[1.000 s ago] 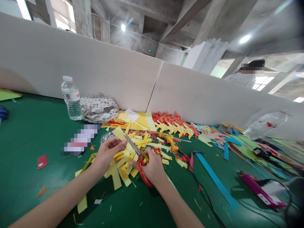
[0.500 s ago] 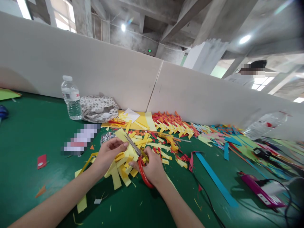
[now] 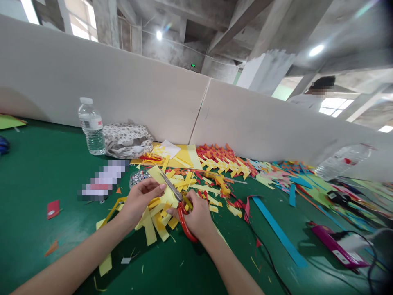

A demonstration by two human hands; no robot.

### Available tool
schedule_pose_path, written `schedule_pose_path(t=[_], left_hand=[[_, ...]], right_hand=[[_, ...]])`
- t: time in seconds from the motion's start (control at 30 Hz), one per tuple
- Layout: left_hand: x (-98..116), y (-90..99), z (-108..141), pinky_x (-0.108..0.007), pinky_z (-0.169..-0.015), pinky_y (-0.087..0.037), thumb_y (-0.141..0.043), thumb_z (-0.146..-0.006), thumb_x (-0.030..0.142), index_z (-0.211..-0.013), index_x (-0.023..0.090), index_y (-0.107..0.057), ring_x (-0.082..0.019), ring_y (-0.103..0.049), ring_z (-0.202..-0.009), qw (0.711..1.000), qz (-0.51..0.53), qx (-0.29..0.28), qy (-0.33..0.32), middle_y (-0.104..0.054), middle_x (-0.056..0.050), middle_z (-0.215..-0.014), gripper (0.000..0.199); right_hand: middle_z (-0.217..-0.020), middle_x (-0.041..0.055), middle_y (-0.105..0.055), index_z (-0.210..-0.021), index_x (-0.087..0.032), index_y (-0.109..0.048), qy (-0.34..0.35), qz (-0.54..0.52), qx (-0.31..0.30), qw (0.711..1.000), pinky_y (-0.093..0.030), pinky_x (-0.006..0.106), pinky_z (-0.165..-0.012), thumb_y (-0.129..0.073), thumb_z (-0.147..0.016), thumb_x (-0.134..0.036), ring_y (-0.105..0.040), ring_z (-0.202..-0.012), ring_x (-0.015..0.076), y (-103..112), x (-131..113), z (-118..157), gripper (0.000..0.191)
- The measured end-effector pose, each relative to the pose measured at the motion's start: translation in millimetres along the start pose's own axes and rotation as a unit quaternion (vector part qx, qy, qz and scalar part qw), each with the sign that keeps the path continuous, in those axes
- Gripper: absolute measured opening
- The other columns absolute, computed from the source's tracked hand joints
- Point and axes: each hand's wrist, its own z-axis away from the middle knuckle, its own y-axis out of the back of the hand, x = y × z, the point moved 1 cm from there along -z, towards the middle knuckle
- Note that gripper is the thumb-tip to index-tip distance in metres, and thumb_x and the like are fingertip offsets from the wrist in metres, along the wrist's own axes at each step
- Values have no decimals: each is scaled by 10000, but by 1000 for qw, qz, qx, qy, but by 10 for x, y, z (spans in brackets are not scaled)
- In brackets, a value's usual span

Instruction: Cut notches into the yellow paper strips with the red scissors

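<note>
Pale yellow strip [image 3: 156, 173], pinched in the left hand [image 3: 139, 201], has edged toward the scissors [image 3: 173, 189], blades just beyond its fingertips, handles gripped by the right hand [image 3: 200, 216].

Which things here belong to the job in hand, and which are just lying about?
In the job:
red-handled scissors, in the right hand
pale yellow paper, in the left hand
loose yellow strips, probably

Apparently just lying about:
upright water bottle
patterned cloth bundle
purple power strip
long blue strip
</note>
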Motion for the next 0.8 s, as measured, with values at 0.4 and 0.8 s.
schedule_pose_path(t=[0.4,0.8], left_hand=[[-21,-18,14,-201,-597,-457,-721,-550,248,-625,166,-596,-92,-553,-578,1000,0,-1,10,-575,35,-595,167],[-31,-30,30,-190,-591,-446,-700,-588,239,-622,167,-588,-83,-545,-573,1000,0,-16,16,-565,41,-585,137]], right_hand=[[-577,-45,-493,-707,-211,-416,5,15,8,1000,-278,192,-473,-642,-573,-460,-447,-521,116,-1,-13,6,362],[-571,-40,-479,-687,-211,-407,5,28,16,999,-265,190,-457,-641,-573,-457,-419,-505,111,-17,13,8,358]])
